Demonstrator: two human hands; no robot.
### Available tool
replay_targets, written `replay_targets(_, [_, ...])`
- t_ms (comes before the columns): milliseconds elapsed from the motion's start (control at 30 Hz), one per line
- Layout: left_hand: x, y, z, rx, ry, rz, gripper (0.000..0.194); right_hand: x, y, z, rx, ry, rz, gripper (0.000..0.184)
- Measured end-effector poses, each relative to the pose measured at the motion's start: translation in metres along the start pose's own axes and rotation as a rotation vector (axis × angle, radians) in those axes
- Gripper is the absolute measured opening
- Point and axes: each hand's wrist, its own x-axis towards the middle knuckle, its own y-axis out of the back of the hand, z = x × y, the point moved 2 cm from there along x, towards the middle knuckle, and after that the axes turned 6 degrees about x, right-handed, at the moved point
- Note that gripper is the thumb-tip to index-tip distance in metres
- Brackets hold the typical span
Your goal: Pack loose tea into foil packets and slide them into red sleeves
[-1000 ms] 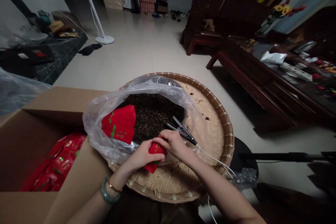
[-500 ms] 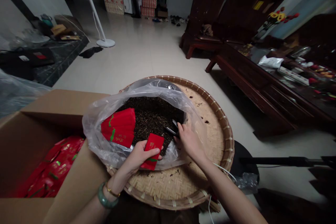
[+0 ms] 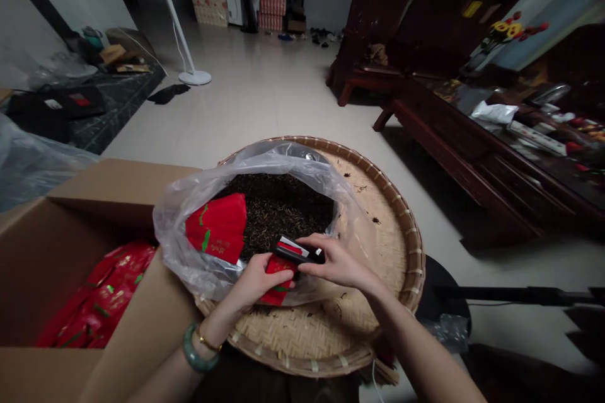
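Note:
My left hand (image 3: 265, 276) pinches a small red tea packet (image 3: 276, 295) with green and gold print, held upright over the near side of a clear plastic bag (image 3: 174, 214). My right hand (image 3: 333, 259) grips a black hand-held bag sealer (image 3: 295, 250), which lies across the packet's top edge. Its jaws cover that edge, so I cannot tell how tightly they close. Dark loose tea leaves (image 3: 278, 214) fill the bag. On them, at the left, rests a fanned stack of red packets (image 3: 217, 227). The bag sits on a round woven bamboo tray (image 3: 302, 340).
Left of the tray stands an open cardboard box (image 3: 127, 176) holding red packets (image 3: 108, 289). A white cord (image 3: 377, 378) hangs below the tray. To the right are a black round base (image 3: 444, 289) and a dark wooden table (image 3: 454, 151). A white stand (image 3: 195, 77) is farther back.
My right hand has moved left and brought the bag sealer from above the tea leaves onto the packet's top edge. My left hand still holds the packet in nearly the same place.

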Motion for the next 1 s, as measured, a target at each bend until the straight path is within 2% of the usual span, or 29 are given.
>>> replay_targets(167, [-0.002,0.000,-0.001,0.017,0.008,0.013,0.041,0.008,-0.008,-0.004,-0.013,-0.001,0.057,0.026])
replay_targets(400, [0.000,0.004,-0.002,0.032,0.041,0.021,0.040,0.010,-0.003,0.007,0.126,-0.098,0.037,0.040])
replay_targets(500, [0.001,0.005,-0.003,0.030,0.036,0.028,0.039,0.011,-0.003,0.009,0.195,-0.126,0.023,0.038])
replay_targets(700, [0.001,0.004,-0.001,0.075,0.018,0.008,0.040,0.012,-0.011,0.006,0.134,-0.081,0.078,0.026])
replay_targets(800, [0.002,0.006,-0.001,0.093,0.021,-0.002,0.041,0.013,-0.008,0.008,0.226,-0.104,0.058,0.029])
replay_targets(900, [0.002,0.008,-0.002,0.069,0.020,-0.006,0.044,0.018,0.000,0.022,0.335,-0.157,0.094,0.036])
replay_targets(967, [0.001,0.009,-0.002,0.044,0.021,0.007,0.045,0.023,0.005,0.039,0.258,-0.180,0.194,0.039])
replay_targets(1000, [0.001,0.009,-0.002,0.037,0.025,0.015,0.046,0.026,0.007,0.048,0.144,-0.188,0.249,0.040])
